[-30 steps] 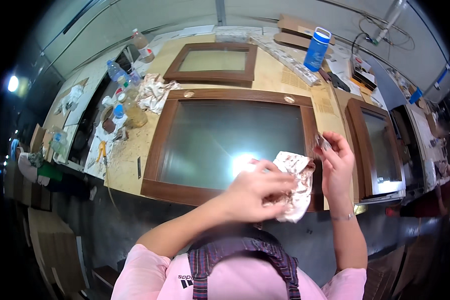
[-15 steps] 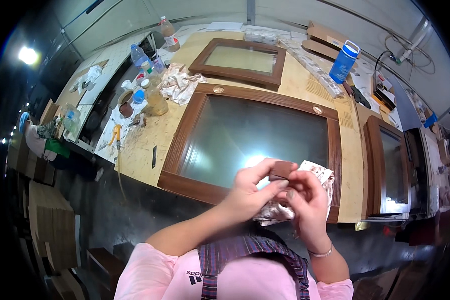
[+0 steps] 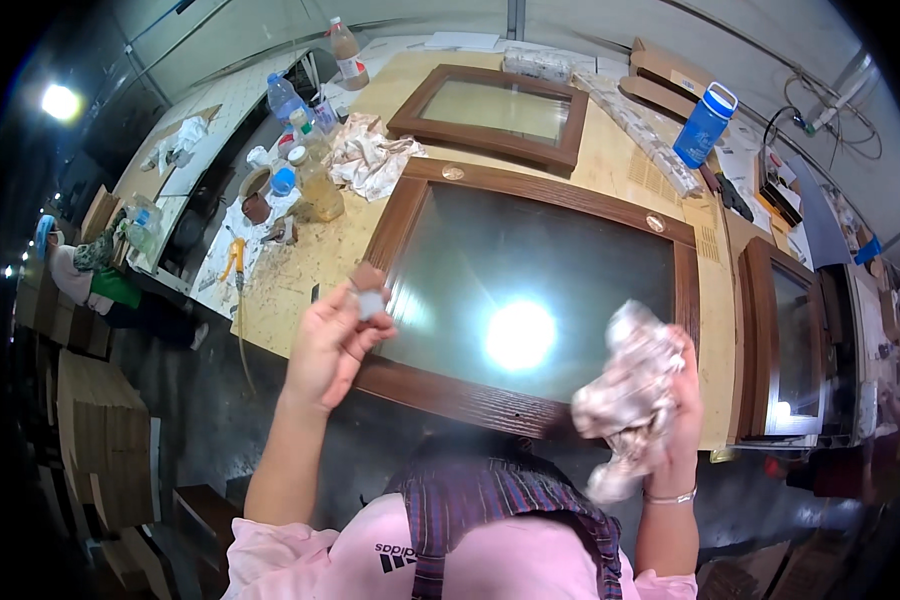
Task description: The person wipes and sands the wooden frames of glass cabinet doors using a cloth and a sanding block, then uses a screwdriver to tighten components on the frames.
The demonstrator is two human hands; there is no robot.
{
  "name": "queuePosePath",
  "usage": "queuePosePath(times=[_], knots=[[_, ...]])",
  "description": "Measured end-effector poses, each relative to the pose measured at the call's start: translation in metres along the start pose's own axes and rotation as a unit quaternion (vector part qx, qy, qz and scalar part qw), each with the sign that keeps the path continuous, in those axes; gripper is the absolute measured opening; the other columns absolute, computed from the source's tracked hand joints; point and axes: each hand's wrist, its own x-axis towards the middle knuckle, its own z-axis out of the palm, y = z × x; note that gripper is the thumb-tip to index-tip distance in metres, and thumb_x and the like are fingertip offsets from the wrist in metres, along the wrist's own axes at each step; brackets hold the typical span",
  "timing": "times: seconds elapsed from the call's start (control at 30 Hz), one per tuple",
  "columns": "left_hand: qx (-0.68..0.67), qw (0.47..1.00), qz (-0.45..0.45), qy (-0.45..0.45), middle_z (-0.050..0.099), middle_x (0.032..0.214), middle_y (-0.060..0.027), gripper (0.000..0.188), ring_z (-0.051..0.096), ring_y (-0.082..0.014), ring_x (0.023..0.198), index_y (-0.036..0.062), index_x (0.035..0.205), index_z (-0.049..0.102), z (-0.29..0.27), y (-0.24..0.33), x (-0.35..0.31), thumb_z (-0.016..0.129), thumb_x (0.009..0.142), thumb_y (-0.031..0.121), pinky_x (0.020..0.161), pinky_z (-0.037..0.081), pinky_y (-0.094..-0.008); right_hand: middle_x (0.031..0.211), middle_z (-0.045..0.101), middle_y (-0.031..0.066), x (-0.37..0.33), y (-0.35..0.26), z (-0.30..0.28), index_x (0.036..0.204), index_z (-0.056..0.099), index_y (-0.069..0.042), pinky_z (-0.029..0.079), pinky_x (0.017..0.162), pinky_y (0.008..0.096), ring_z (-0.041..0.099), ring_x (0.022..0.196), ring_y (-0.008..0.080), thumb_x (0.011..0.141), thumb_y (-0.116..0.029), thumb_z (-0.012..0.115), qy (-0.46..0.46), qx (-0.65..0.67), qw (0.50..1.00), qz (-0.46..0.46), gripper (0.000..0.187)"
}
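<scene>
My left hand (image 3: 332,340) is raised over the left edge of a large brown wooden frame with a glass panel (image 3: 560,205). Between its fingertips it pinches a small flat piece, brown on one part and pale grey on another (image 3: 367,282), perhaps folded sandpaper; motion blurs it. At the frame's right front side, my right hand (image 3: 686,385) grips a crumpled white rag with brown stains (image 3: 630,385), which hangs down past the frame's near edge. Two small oval marks show on the frame's far rail. The glass reflects a bright lamp.
A smaller glazed frame (image 3: 576,135) lies behind on the workbench, and another (image 3: 755,345) stands to the right. Bottles (image 3: 322,195), a stained cloth (image 3: 370,160) and a yellow air gun (image 3: 234,262) sit at left. A blue bottle (image 3: 703,130) stands far right. Another person (image 3: 100,285) is far left.
My hands have parted. The left moved left with the small brown piece, which both hands had been fingering. The right has lifted the rag from the frame's near right corner.
</scene>
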Motion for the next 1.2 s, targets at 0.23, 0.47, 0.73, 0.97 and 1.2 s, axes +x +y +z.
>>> queuePosePath(times=[0.23,0.47,0.73,0.97,1.2], knots=[[-0.093,0.989,0.044,0.110,0.065,0.122,-0.0176,0.036,0.065,-0.0199,0.097,0.0034,0.137,0.050,-0.095,0.000,0.013,0.046,0.106,0.021,0.089,0.057,-0.0374,0.113,0.061,0.0134,0.012,0.031,-0.012,0.111,0.066,-0.006,0.038,0.103,0.0526,0.056,0.112,0.0340,0.082,-0.006,0.064,-0.125,-0.688,0.665,-0.263,0.029],[0.088,0.936,-0.001,0.342,0.062,0.088,-0.0003,0.013,0.057,-0.0116,0.078,0.0091,0.104,0.067,-0.249,-0.060,0.062,0.057,0.100,0.017,0.070,0.051,-0.0290,0.127,0.054,0.0211,0.001,0.046,-0.012,0.118,0.061,-0.005,0.042,0.101,0.0510,0.052,0.119,0.0426,0.074,-0.008,0.074,-0.092,-0.764,0.571,-0.286,0.046],[0.421,0.806,0.047,0.413,0.073,0.094,-0.0123,0.022,0.068,-0.0247,0.080,0.0044,0.109,0.072,-0.377,-0.077,0.104,0.060,0.097,0.018,0.072,0.053,-0.0355,0.132,0.050,0.0251,-0.006,0.062,0.001,0.121,0.058,0.000,0.045,0.100,0.0452,0.055,0.117,0.0415,0.080,-0.003,0.066,-0.089,-0.796,0.540,-0.259,0.042],[0.646,0.641,0.090,0.404,0.070,0.097,-0.0165,0.019,0.066,-0.0375,0.094,0.0090,0.103,0.072,-0.400,-0.022,0.150,0.068,0.087,0.018,0.080,0.052,-0.0470,0.133,0.050,0.0239,-0.012,0.059,-0.008,0.121,0.059,0.000,0.045,0.102,0.0413,0.056,0.118,0.0388,0.079,-0.002,0.062,-0.040,-0.802,0.542,-0.249,0.042],[0.725,0.569,-0.036,0.387,0.069,0.108,-0.0230,0.039,0.067,-0.0428,0.099,0.0067,0.128,0.056,-0.491,0.003,0.176,0.062,0.090,0.010,0.084,0.053,-0.0525,0.117,0.059,0.0222,0.003,0.060,0.021,0.113,0.062,-0.004,0.052,0.087,0.0435,0.061,0.101,0.0402,0.073,-0.005,0.068,-0.062,-0.815,0.489,-0.304,0.041]])
